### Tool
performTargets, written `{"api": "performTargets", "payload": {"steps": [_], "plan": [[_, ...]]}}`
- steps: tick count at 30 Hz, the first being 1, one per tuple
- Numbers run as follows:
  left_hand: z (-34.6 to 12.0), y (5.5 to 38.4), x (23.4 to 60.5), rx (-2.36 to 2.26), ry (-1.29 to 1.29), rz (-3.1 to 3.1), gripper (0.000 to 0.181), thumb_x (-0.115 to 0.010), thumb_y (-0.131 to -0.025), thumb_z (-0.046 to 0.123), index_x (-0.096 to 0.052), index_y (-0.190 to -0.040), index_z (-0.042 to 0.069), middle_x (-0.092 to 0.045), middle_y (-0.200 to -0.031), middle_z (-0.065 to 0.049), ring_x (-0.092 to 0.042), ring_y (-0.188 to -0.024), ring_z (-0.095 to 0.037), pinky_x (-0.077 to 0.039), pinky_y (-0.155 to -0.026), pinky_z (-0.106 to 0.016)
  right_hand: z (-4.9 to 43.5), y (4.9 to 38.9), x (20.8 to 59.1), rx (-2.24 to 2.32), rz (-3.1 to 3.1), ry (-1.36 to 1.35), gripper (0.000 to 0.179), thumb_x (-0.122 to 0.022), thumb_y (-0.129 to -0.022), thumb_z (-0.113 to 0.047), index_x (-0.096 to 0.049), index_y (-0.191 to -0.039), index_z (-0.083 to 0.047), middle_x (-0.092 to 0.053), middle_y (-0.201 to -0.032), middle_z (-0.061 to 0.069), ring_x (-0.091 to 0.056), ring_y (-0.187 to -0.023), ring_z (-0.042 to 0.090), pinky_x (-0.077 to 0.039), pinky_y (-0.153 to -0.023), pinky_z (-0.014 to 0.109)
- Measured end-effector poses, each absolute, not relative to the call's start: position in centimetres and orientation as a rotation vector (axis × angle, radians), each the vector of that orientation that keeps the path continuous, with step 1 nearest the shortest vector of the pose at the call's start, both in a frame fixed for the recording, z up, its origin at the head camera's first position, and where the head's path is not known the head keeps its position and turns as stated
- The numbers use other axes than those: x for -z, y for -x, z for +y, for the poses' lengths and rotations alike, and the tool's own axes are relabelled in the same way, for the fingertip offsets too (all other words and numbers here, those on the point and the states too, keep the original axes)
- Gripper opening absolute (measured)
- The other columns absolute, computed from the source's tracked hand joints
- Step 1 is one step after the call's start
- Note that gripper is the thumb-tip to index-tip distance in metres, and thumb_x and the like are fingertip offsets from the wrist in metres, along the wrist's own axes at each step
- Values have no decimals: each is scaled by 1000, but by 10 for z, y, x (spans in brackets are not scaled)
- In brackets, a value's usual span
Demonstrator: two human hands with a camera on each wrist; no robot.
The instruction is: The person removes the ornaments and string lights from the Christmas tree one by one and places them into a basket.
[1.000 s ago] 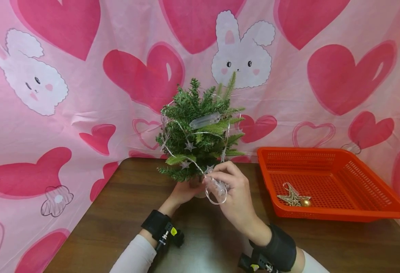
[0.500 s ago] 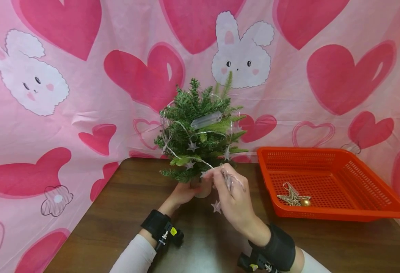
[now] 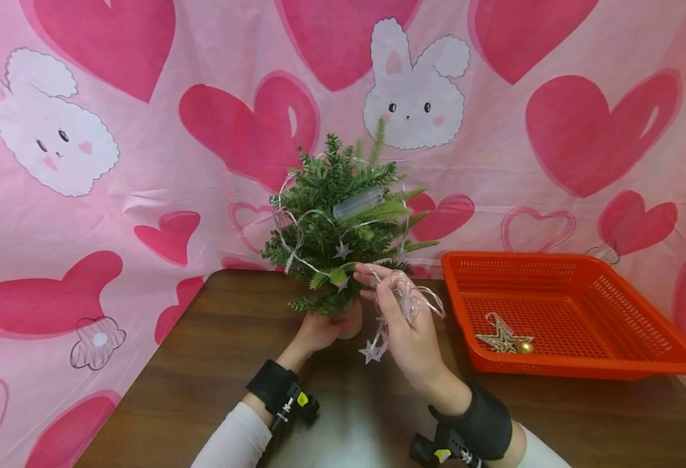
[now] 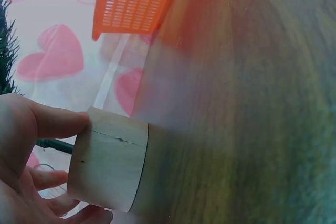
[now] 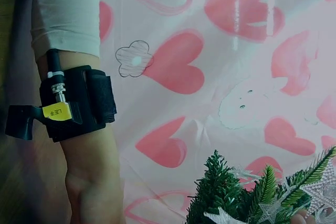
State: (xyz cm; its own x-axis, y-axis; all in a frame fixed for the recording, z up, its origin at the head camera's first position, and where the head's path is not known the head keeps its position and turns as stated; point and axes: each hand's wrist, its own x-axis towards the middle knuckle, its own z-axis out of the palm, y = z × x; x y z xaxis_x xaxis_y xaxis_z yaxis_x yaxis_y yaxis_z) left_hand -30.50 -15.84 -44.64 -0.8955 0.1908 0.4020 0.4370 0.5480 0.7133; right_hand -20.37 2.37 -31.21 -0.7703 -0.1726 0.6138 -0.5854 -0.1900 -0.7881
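Observation:
A small artificial Christmas tree [image 3: 319,179] stands on the table on a round wooden base [image 4: 109,163]. My left hand [image 3: 318,331] grips that base, with thumb and fingers around its upper part in the left wrist view. Clear string lights with star shapes loop over the branches, and their clear battery case [image 3: 358,203] lies among the front greenery. At the tree's lower right, my right hand [image 3: 408,331] holds a loose bundle of the string lights; a star [image 3: 370,351] dangles below it. The right wrist view catches only a fingertip beside the stars.
An orange plastic basket [image 3: 559,364] sits to the right on the brown table [image 3: 167,390]. Inside are a glittery gold star [image 3: 502,338] and a small gold ball [image 3: 525,347]. Behind the table hangs a pink heart-and-rabbit cloth [image 3: 343,110].
The tree has turned slightly, its battery case shifting right. My right hand's fingers have spread somewhat and lie higher against the branches; the bundle now shows in its palm.

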Motion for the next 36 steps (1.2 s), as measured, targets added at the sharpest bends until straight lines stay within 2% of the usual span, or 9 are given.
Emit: {"api": "performTargets", "payload": {"steps": [2,6,9,16,22,27,31,34,36], "plan": [[-158,305,447,1213,542,-2483,44,-77,-79,4,-63,-120,-3,-68,-117,-19,-64,-110,-35,-49,-95,-50,25,204,312,-2043,-1775,-889,13,-42,-104,-5,-48,-93,-2,-57,-139,17,-55,-130,25,-46,-107,31],[-157,306,447,1117,573,-2435,42,-79,-77,5,-63,-115,-3,-69,-109,-19,-67,-102,-35,-51,-89,-49,27,205,311,-2054,-1765,-876,16,-44,-104,-8,-48,-90,-12,-57,-142,11,-58,-115,15,-43,-97,21],[-156,305,447,1075,535,-2457,48,-80,-77,10,-59,-118,-4,-66,-112,-23,-63,-106,-39,-50,-91,-53,27,206,309,-2094,-1726,-854,18,-44,-104,-8,-47,-87,-12,-61,-139,8,-56,-113,20,-38,-97,27],[-152,306,449,1060,379,-2494,49,-83,-74,18,-64,-116,2,-68,-110,-21,-55,-110,-42,-47,-92,-57,29,209,304,-2168,-1640,-885,20,-42,-105,-9,-47,-86,-13,-63,-137,8,-47,-134,30,-23,-113,45],[-150,305,448,1130,255,-2561,53,-85,-73,23,-65,-119,4,-64,-117,-22,-54,-113,-40,-47,-93,-56,32,209,300,-2109,-1657,-920,19,-42,-106,-12,-50,-89,-14,-66,-133,4,-46,-134,29,-31,-105,39],[-149,303,446,1124,230,-2594,50,-83,-76,26,-66,-117,2,-61,-119,-22,-54,-113,-41,-47,-93,-56,33,208,299,-2064,-1615,-924,18,-44,-104,-9,-50,-87,-9,-69,-128,2,-49,-131,30,-28,-114,43],[-148,303,445,1064,274,-2580,41,-81,-76,26,-68,-109,5,-66,-112,-16,-53,-110,-39,-47,-90,-55,32,206,299,-2068,-1577,-947,16,-43,-104,-7,-50,-89,-5,-70,-126,1,-59,-117,24,-43,-100,34],[-148,302,445,1081,264,-2564,43,-82,-75,27,-68,-109,5,-65,-113,-17,-53,-109,-39,-47,-89,-55,30,205,300,-2087,-1528,-981,15,-41,-105,-6,-50,-92,-7,-70,-126,2,-64,-109,22,-52,-83,31],[-147,302,446,1106,233,-2566,48,-83,-75,30,-67,-112,5,-63,-115,-18,-53,-110,-39,-47,-89,-55,30,205,301,-2087,-1499,-999,15,-41,-105,-6,-49,-92,-5,-69,-127,3,-65,-110,22,-55,-81,33]]}}
